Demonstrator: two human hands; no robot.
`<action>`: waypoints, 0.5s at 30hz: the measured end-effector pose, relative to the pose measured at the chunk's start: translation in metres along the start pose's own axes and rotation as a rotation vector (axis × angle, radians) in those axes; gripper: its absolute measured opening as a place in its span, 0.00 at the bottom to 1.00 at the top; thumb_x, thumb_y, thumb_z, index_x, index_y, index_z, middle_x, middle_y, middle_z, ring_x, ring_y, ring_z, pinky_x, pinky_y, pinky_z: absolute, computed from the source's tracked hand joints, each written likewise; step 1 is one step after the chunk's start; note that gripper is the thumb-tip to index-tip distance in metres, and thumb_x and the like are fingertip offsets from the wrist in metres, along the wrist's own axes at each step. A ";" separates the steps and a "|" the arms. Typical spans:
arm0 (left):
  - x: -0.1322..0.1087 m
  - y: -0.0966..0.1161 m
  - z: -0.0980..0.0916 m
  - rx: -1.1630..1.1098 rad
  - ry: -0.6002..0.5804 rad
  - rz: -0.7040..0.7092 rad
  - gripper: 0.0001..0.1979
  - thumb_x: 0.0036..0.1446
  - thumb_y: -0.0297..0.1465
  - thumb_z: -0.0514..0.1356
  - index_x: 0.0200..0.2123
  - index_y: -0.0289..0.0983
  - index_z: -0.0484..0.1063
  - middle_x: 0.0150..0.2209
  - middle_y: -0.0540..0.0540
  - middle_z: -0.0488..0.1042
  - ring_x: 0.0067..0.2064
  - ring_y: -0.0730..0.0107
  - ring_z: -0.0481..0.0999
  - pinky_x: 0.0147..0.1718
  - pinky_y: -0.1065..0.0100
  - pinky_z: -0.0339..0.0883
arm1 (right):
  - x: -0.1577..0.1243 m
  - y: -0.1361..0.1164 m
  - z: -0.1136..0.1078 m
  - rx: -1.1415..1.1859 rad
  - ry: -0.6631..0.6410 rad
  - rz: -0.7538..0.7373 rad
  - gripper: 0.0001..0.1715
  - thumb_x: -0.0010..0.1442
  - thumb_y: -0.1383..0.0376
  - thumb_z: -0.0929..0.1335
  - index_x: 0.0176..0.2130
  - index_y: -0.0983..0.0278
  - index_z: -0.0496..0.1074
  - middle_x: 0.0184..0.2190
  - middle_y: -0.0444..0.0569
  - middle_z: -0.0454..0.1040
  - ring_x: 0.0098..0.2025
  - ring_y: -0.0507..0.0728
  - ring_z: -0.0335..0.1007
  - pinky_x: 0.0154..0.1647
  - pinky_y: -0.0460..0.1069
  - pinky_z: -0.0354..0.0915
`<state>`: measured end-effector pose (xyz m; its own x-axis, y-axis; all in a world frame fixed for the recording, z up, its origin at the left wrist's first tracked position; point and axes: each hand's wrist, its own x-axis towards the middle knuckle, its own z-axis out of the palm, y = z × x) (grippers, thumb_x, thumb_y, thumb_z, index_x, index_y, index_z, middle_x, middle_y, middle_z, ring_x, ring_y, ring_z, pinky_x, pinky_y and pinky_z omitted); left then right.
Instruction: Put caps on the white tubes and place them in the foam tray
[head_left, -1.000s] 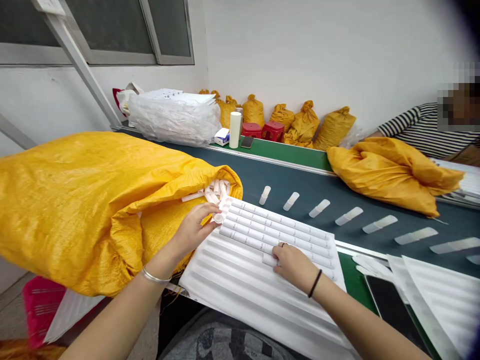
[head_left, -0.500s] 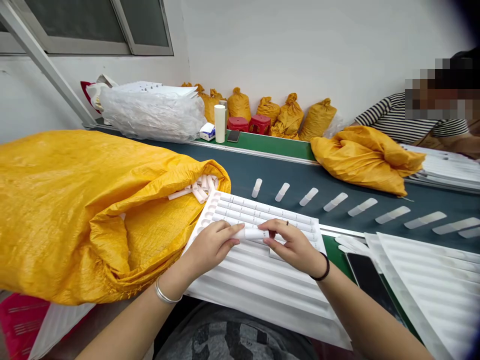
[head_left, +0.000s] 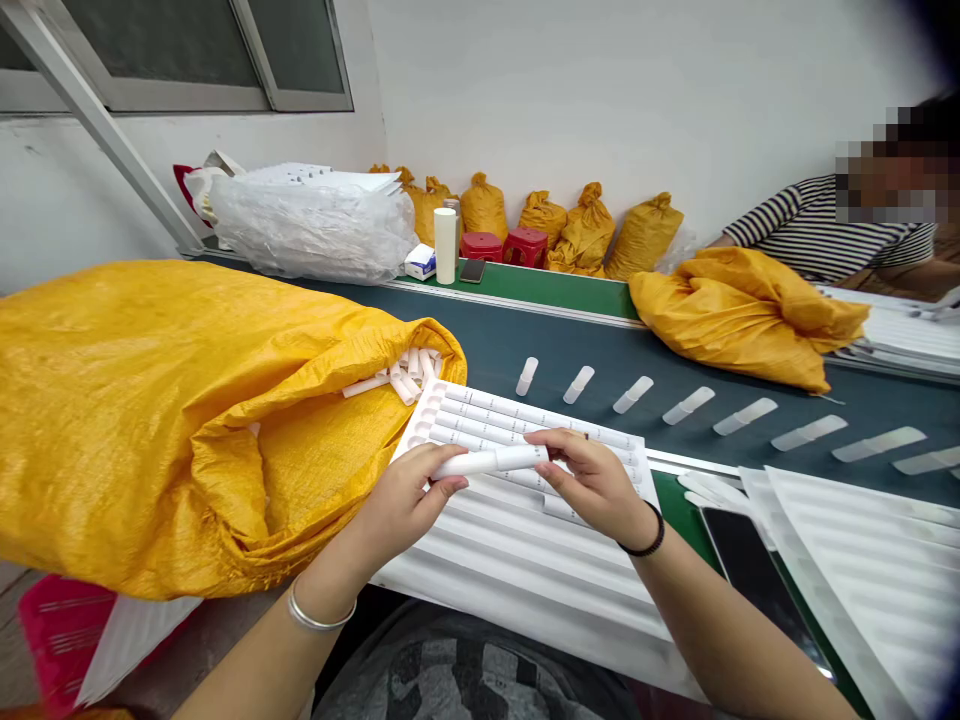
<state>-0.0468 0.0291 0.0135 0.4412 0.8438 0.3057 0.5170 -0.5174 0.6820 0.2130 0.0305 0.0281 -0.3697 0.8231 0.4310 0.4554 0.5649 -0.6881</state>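
surface: dark blue-grey belt [head_left: 525, 340] with green side strips, the far strip [head_left: 555, 287] carrying an off-white cylinder [head_left: 445, 246], small box [head_left: 420, 262] and a phone [head_left: 472, 270]. a row of translucent tubes [head_left: 634, 394] lies spaced out along the belt. big yellow sack [head_left: 172, 420] fills the left side, mouth facing the tray, loose white tubes spilling at its lip. crumpled yellow sack [head_left: 742, 315] lies across the belt's far edge at right. near right: black phone [head_left: 765, 580] beside more white ridged sheets [head_left: 877, 570].

room: white wall [head_left: 570, 90], window [head_left: 172, 50] upper left, tied yellow sacks along the wall, two red stools in front of them. co-worker [head_left: 832, 230] in a striped top sits far right.

part in hand: white tube [head_left: 487, 461], near horizontal, just above the ridged white tray [head_left: 517, 570]; can't tell if it touches the rows below. two sections, seam near the middle: left one plain, right one a touch wider, small dark print near its right end. matching printed tubes fill the tray's far grooves; near grooves are bare.

hands: left hand [head_left: 409, 500] pinches the plain end, thumb and fingers closed to tube thickness. right hand [head_left: 592, 485] grips the printed end the same way, fingers over, thumb under.
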 end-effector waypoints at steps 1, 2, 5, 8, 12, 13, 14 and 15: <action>0.000 0.001 0.000 0.012 0.018 0.022 0.14 0.61 0.33 0.55 0.49 0.38 0.68 0.42 0.44 0.74 0.44 0.65 0.73 0.43 0.66 0.68 | 0.000 0.001 0.000 0.015 0.003 0.024 0.15 0.62 0.64 0.66 0.49 0.61 0.70 0.35 0.49 0.74 0.34 0.54 0.69 0.36 0.49 0.67; -0.001 0.001 0.000 0.026 0.036 0.047 0.14 0.61 0.32 0.56 0.50 0.37 0.68 0.42 0.44 0.74 0.44 0.65 0.73 0.44 0.66 0.67 | 0.000 0.001 0.001 0.041 0.003 0.055 0.15 0.62 0.63 0.66 0.48 0.62 0.70 0.34 0.48 0.74 0.34 0.53 0.69 0.35 0.49 0.67; -0.002 0.002 0.002 0.077 0.084 0.123 0.15 0.61 0.30 0.57 0.51 0.35 0.67 0.41 0.43 0.74 0.44 0.66 0.72 0.45 0.66 0.66 | -0.001 0.002 0.003 0.207 -0.014 0.205 0.15 0.61 0.60 0.66 0.47 0.64 0.72 0.30 0.47 0.72 0.31 0.53 0.69 0.32 0.48 0.67; -0.004 0.001 0.003 0.138 0.132 0.200 0.16 0.60 0.27 0.57 0.52 0.35 0.67 0.40 0.43 0.73 0.43 0.66 0.72 0.44 0.65 0.67 | -0.001 0.002 0.006 0.435 -0.053 0.407 0.18 0.60 0.56 0.66 0.45 0.65 0.72 0.27 0.47 0.72 0.27 0.51 0.68 0.28 0.47 0.67; -0.005 -0.002 0.004 0.202 0.158 0.287 0.19 0.59 0.25 0.58 0.54 0.35 0.65 0.39 0.43 0.73 0.42 0.65 0.71 0.42 0.64 0.67 | 0.003 0.002 0.014 0.644 -0.132 0.580 0.21 0.57 0.53 0.69 0.43 0.67 0.72 0.26 0.48 0.74 0.25 0.50 0.68 0.26 0.46 0.67; -0.005 -0.003 0.004 0.209 0.158 0.300 0.20 0.59 0.25 0.58 0.55 0.35 0.64 0.40 0.43 0.73 0.42 0.65 0.71 0.42 0.64 0.68 | 0.004 0.001 0.016 0.670 -0.143 0.596 0.22 0.56 0.53 0.69 0.43 0.67 0.71 0.27 0.48 0.74 0.24 0.49 0.68 0.25 0.46 0.67; -0.004 -0.003 0.005 0.213 0.158 0.309 0.20 0.59 0.24 0.58 0.55 0.35 0.64 0.40 0.42 0.74 0.41 0.65 0.71 0.42 0.64 0.68 | 0.005 0.000 0.019 0.682 -0.149 0.607 0.22 0.56 0.53 0.70 0.42 0.67 0.71 0.27 0.48 0.74 0.24 0.49 0.68 0.25 0.45 0.67; -0.005 -0.004 0.005 0.218 0.157 0.312 0.20 0.59 0.23 0.57 0.55 0.35 0.64 0.40 0.42 0.74 0.41 0.65 0.72 0.42 0.64 0.68 | 0.006 -0.001 0.022 0.684 -0.153 0.614 0.22 0.55 0.53 0.70 0.42 0.67 0.71 0.27 0.48 0.74 0.24 0.49 0.68 0.25 0.45 0.66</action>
<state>-0.0474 0.0265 0.0062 0.4927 0.6443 0.5849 0.5265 -0.7559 0.3891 0.1928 0.0337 0.0184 -0.3470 0.9222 -0.1707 0.0487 -0.1641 -0.9852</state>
